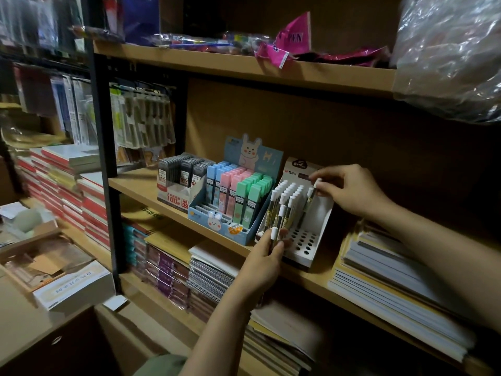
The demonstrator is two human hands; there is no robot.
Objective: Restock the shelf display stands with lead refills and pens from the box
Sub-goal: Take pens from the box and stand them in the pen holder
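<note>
On the shelf (151,185), the right hand (349,189) pinches one pen (307,204) over the white stand (321,226). At seven o'clock, the left hand (267,253) grips several pens (273,236), barrels partly hidden by fingers.

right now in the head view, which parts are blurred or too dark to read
Head view: dim overall, darkest at the lower left corner and behind the shelves; the left-edge hanging packets are motion-smeared; the clear plastic bag top right shows glare; shelf edges bow from wide-angle distortion; the white perforated pen stand, left hand and right hand are fairly sharp.
</note>
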